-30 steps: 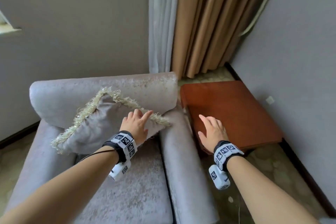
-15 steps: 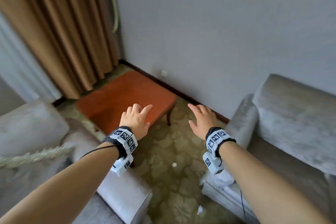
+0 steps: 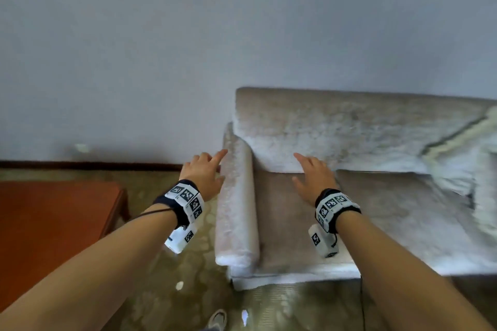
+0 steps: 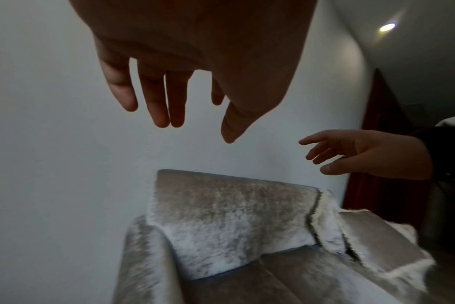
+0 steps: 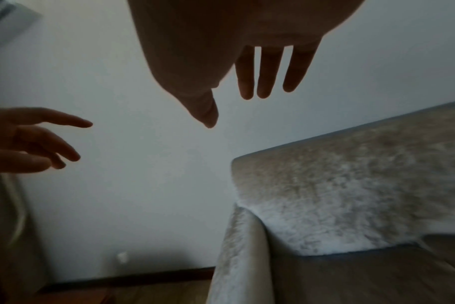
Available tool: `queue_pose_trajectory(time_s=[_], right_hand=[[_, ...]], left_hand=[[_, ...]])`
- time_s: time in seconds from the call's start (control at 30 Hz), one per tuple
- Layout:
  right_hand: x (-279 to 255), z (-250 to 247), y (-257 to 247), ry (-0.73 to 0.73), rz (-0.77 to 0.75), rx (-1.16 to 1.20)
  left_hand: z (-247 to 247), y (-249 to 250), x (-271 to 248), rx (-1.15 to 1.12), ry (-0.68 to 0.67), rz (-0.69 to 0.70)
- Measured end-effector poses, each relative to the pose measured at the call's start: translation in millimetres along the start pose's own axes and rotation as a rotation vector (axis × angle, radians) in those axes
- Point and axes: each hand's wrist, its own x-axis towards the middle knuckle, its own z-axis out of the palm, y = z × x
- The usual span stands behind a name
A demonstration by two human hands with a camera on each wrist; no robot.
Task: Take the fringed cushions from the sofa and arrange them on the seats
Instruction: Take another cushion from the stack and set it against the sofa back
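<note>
A grey velvet sofa (image 3: 336,129) stands against the wall at the right of the head view. A fringed cushion (image 3: 473,158) lies at its right end, cut off by the frame edge; in the left wrist view fringed cushions (image 4: 374,244) lean by the backrest. My left hand (image 3: 212,166) hovers with spread fingers beside the sofa's left armrest (image 3: 236,209), holding nothing. Above the left seat (image 3: 279,212) my right hand (image 3: 304,172) is spread and empty too, well left of the cushion. The wrist views show both sets of fingers straight in the air.
A red-brown wooden side table (image 3: 53,223) stands at the left, with patterned floor (image 3: 193,277) between it and the sofa. A plain wall (image 3: 161,62) runs behind both. A shoe tip (image 3: 217,320) shows at the bottom.
My left hand has come off the fringed cushion on the armchair. The view has swung right, past the side table, to the sofa, with both hands empty.
</note>
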Motion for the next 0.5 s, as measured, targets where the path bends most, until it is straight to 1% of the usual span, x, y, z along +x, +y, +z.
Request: queue_pose_trajectory(time_s=[0.13,0.2,0.33,0.5], right_hand=[[3,-25,61,0.060,0.185,-0.007],[-4,-37,92,0.098,0.283,-0.014],[-40,-58,150,0.104,0.504,-0.044],[-92,-88,229,0.139,0.732,-0.066]], left_hand=[[6,74,85,-0.028,-0.016,0.247],[12,115,118,-0.024,-0.033,0.361],[32,202,155,-0.028,-0.104,0.574],[58,316,179,-0.071,-0.191,0.777]])
